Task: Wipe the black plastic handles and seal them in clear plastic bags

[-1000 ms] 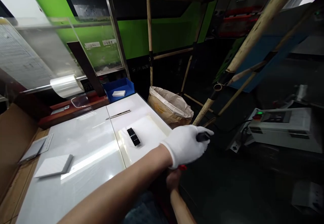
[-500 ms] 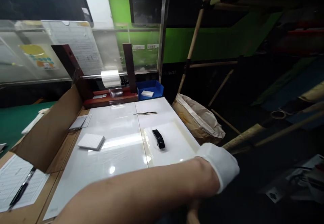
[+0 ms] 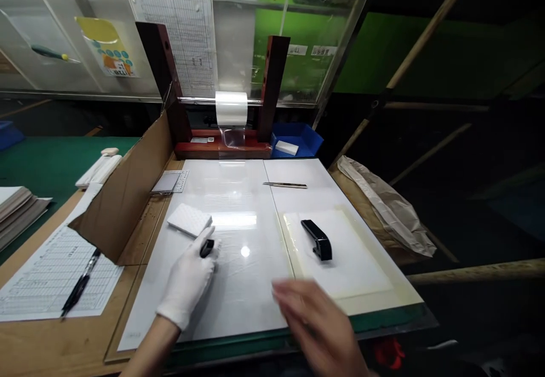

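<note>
My left hand [image 3: 189,277], in a white glove, is closed around a small black piece [image 3: 206,248]; most of that piece is hidden by the fingers. Its index finger reaches to the near edge of a white textured pad [image 3: 189,220]. Bare and smeared by motion, my right hand [image 3: 317,323] hovers at the front edge of the white work surface [image 3: 238,314]; I cannot make out anything in it. A black curved part [image 3: 317,239] lies on the taped white sheet [image 3: 361,269] to the right, apart from both hands. Behind it rest tweezers [image 3: 285,185].
A clear film roll [image 3: 231,108] hangs on a wooden stand at the back, beside a blue tray [image 3: 298,138] with a white block in it. A cardboard divider [image 3: 123,195] stands left, near a pen [image 3: 79,289] on paper. A paper sack [image 3: 387,209] is at right.
My gloved left hand has swung from the far right across to the white pad on the left. My right hand has come up into view. The camera view has turned left.
</note>
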`<state>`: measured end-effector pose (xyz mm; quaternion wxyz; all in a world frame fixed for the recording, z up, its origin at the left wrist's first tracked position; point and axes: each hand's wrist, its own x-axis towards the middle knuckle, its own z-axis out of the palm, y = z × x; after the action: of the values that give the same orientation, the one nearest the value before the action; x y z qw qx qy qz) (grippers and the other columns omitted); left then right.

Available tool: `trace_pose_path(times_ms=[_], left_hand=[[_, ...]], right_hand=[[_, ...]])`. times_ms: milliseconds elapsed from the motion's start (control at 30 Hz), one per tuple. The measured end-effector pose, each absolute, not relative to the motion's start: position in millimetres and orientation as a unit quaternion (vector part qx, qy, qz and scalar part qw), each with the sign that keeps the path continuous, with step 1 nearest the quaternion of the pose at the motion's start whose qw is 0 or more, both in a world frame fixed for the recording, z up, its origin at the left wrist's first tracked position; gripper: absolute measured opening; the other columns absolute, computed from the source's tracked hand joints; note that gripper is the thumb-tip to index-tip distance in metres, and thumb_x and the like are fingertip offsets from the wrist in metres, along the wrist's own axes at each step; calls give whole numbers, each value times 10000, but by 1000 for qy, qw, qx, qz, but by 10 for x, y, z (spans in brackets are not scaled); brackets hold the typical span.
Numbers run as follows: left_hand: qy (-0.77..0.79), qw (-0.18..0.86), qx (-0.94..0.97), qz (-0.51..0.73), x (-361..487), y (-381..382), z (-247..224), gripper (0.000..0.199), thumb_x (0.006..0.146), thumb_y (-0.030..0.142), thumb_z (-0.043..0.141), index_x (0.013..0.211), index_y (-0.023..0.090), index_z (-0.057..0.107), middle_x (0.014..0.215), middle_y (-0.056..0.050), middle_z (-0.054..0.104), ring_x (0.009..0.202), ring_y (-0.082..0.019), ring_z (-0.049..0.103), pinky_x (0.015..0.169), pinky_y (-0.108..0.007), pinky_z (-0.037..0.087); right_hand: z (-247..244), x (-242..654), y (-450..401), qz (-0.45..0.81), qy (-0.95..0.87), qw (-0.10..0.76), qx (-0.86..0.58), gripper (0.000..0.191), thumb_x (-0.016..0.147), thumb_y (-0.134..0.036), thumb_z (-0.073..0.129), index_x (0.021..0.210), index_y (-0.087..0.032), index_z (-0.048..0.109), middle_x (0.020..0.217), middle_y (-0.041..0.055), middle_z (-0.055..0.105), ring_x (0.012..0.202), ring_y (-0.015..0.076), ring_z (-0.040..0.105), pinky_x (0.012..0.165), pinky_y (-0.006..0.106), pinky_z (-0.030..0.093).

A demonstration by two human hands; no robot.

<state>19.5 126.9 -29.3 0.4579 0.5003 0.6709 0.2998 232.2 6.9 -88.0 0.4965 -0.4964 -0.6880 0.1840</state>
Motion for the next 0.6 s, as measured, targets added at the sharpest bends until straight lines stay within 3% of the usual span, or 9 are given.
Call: trace_pose_path(times_ms=[67,133,267,433,500,600], left_hand=[[713,428,475,287,9,1249,-275,616,768,504,764,1326,265,658,733,-29,729,501,-166,608,383,-214,368],[740,415,437,299,-138,1149,-297,668,724,566,783,1294,236,671,800,-56,740,535,-180,637,390,-223,395],[737,460,351,349,-337,857,-423,722,671,726,747,1117,163,680,567,-2,621,406,-169,557,359,-250,416],[681,585,163,410,-406,737,-494,702,728,872,540,828,187,659,489,34,496,356,-126,473,356,-250,423],[696,574,171,396,-391,804,-464,665,710,855,588,786,196,626,485,33,511,368,-130,484,352,-237,400],[738,499,291,348,-336,956,-360,612,673,806,679,734,203,589,527,15,580,446,-151,543,448,-259,466]], right_hand=[[-622,2294,971,185,-731,387,-530,252,1010,-198,548,1207,-198,706,1128,75,750,1069,193,689,914,339,598],[-560,2182,1839,193,-750,330,-540,216,1008,-234,580,1167,-205,723,1144,65,745,1062,197,685,924,362,581],[-825,1851,3023,199,-767,243,-560,135,975,-229,638,1064,-155,708,1147,75,708,1103,228,655,977,459,539],[-1028,1688,3380,220,-764,200,-573,219,987,-332,624,1088,-143,669,1177,80,671,1128,240,633,1010,494,508],[-978,1733,3282,246,-772,189,-555,215,995,-335,612,1067,-142,672,1129,67,687,1068,222,653,985,473,520],[-830,1832,2903,288,-786,165,-522,193,1017,-297,566,1004,-149,689,1039,46,711,937,184,673,888,395,548]])
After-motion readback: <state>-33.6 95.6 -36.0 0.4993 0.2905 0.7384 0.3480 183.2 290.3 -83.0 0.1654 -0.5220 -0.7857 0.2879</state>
